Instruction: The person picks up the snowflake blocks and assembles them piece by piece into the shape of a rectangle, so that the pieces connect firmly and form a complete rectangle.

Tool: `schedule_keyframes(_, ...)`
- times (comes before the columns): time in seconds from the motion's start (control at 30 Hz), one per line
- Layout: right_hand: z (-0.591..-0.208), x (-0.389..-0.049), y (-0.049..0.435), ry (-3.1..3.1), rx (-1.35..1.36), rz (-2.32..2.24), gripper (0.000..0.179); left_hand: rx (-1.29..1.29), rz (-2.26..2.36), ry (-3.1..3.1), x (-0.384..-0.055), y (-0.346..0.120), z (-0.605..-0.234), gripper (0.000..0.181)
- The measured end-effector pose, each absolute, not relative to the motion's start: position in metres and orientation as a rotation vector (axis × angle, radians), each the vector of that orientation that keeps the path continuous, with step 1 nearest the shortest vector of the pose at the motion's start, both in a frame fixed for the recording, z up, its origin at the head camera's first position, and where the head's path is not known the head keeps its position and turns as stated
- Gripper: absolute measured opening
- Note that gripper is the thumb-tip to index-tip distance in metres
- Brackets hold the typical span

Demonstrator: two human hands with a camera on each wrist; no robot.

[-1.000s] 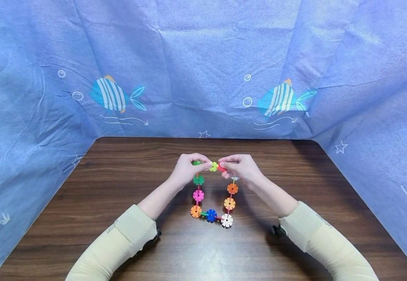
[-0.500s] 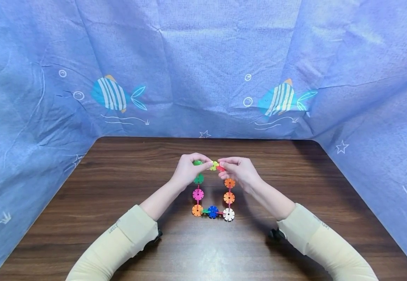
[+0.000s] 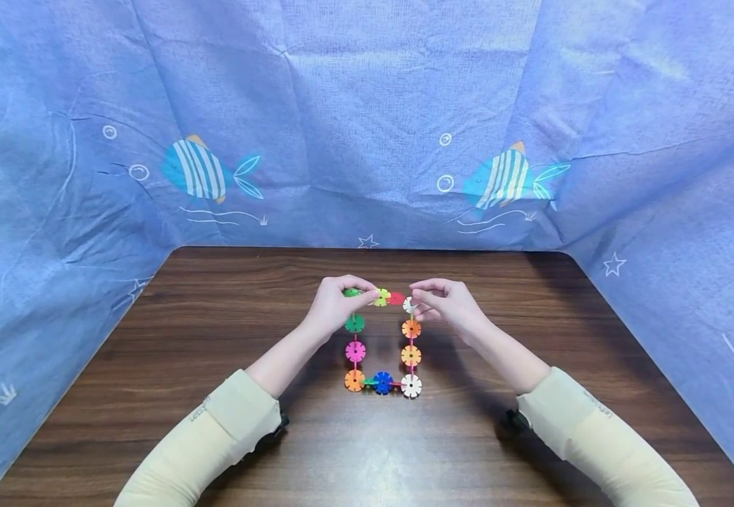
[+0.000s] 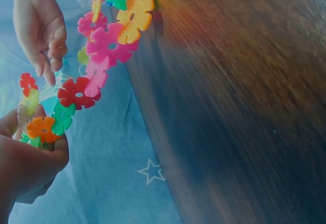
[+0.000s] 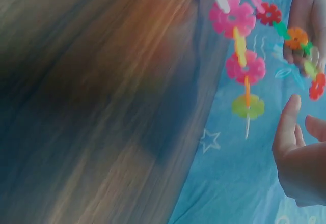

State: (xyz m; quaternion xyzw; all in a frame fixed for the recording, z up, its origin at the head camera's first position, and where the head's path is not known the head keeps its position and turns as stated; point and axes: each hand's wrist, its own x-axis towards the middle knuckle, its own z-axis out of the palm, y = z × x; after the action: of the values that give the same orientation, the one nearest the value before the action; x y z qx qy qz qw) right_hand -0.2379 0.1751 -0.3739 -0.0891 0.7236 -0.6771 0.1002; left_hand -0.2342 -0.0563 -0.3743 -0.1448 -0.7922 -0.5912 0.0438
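A chain of notched plastic snowflake discs [image 3: 355, 352] hangs in a rough square in the head view. My left hand [image 3: 334, 306] pinches its upper left part, by a green disc and a yellow-green disc [image 3: 382, 297]. In the left wrist view, its thumb and fingers are at a pale disc [image 4: 23, 118]. A red disc [image 5: 317, 86] forms the free end beside the yellow-green one. At the other end, a white disc [image 5: 247, 123] hangs below a lime disc. My right hand [image 3: 448, 304] holds nothing; its thumb and forefinger are apart in the right wrist view, close to both ends.
A brown wood-grain table [image 3: 215, 331] lies beneath the hands and chain. Behind it and at both sides hangs a blue cloth [image 3: 367, 105] printed with striped fish. Dark devices [image 3: 514, 421] sit under the wrists at the cuffs.
My right hand has let go of the red disc and moved a little to the right. The chain's right side has swung straighter, and the white disc shows near the fingers. My left hand keeps its hold.
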Motion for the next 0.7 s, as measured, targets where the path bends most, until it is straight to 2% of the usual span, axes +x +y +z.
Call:
schedule_keyframes(0.23,-0.385,-0.249,0.188,2.462,-0.24,-1.788,0.03,-0.408,-1.855,-2.431,-0.235,-0.057,-0.374,0.015)
schedule_keyframes(0.33,-0.393,-0.254,0.189,2.526,-0.232,-1.67,0.035,-0.402,-1.859,-2.432,-0.235,-0.057,-0.373,0.014)
schedule_keyframes(0.5,-0.402,-0.259,0.187,2.448,-0.191,-1.593,0.045,-0.392,-1.868,-2.432,-0.233,-0.057,-0.373,0.013)
schedule_keyframes(0.7,-0.406,-0.262,0.185,2.319,-0.161,-1.655,0.038,-0.374,-1.889,-2.444,-0.232,-0.057,-0.371,0.019)
